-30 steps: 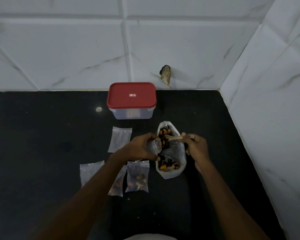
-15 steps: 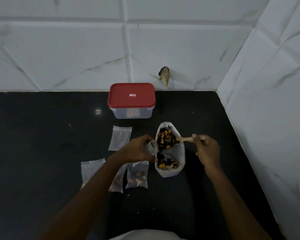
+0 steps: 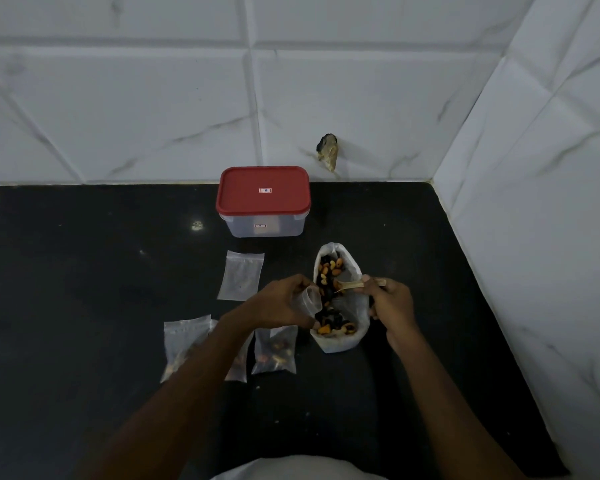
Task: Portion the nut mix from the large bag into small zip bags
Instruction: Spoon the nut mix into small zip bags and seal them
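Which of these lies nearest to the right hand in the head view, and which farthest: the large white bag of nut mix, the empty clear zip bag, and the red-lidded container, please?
From the right hand, which grips a wooden spoon:
1. Large white bag of nut mix, right beside the hand, on its left.
2. Empty clear zip bag, further left, flat on the black counter.
3. Red-lidded clear plastic container, at the back by the tiled wall.

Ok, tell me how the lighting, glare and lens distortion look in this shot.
Head view: dim light; the black stone countertop swallows detail, apart from one small glare spot. The wide-angle lens bows the white marble-veined wall tiles' grout lines. The clear small zip bags read soft.
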A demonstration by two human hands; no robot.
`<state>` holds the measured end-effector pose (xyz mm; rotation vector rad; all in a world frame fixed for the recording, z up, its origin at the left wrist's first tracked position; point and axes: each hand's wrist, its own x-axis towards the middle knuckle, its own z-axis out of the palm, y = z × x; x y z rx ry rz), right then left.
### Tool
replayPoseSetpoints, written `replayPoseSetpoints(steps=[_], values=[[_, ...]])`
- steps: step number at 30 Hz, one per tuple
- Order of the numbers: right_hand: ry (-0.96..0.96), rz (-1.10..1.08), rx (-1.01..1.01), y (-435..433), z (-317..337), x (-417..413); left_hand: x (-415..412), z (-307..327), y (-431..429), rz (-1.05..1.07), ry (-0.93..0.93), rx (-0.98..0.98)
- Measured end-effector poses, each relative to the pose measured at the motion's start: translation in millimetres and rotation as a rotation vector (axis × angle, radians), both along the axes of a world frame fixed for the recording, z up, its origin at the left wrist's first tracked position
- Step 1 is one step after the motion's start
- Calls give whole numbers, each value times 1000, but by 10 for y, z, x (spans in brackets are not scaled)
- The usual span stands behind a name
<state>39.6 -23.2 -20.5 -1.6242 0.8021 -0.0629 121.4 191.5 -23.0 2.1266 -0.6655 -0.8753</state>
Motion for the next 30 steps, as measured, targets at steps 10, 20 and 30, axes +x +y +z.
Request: replayPoseSetpoints(steps=[10,20,30], values=[[9,-102,83,-79,141,-162,-69,13,8,109,-86,-25],[-77,-47,-12,135,375,-259,-196,108,-86,220,-182,-66],[-196,395,-673,501,563,-350,-248,80,-41,255,-136,-151]])
